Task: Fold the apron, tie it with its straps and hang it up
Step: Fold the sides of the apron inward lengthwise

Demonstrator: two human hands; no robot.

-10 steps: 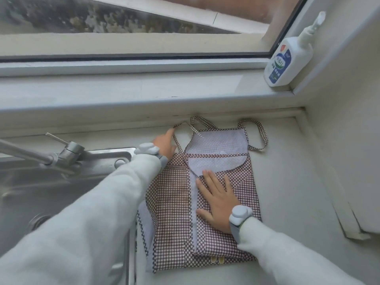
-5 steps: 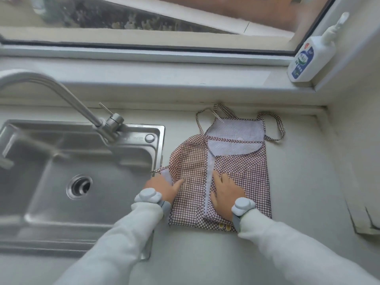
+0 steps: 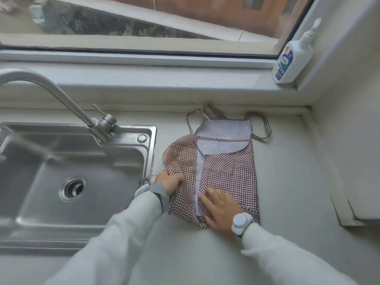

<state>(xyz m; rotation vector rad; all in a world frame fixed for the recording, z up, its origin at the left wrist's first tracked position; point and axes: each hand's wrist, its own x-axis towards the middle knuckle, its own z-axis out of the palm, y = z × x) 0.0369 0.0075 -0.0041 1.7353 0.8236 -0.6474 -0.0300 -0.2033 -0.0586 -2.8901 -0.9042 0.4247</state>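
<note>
A brown-and-white checked apron [image 3: 226, 167] lies folded lengthwise on the pale counter, its light bib and looped neck straps [image 3: 261, 128] toward the wall. My left hand [image 3: 169, 182] is closed on the apron's left edge near the sink, where a thin strap [image 3: 147, 178] trails out. My right hand [image 3: 220, 208] lies flat, fingers spread, pressing the apron's near right part down.
A steel sink [image 3: 72, 177] with a curved tap [image 3: 61, 99] fills the left side, its rim right beside the apron. A white pump bottle [image 3: 290, 60] stands on the window ledge at the far right. A wall and raised ledge [image 3: 337, 182] bound the counter on the right.
My left hand came back from the apron's far corner to its near left edge and closed on the fabric. My right hand slid slightly toward me. The view pulled back and left.
</note>
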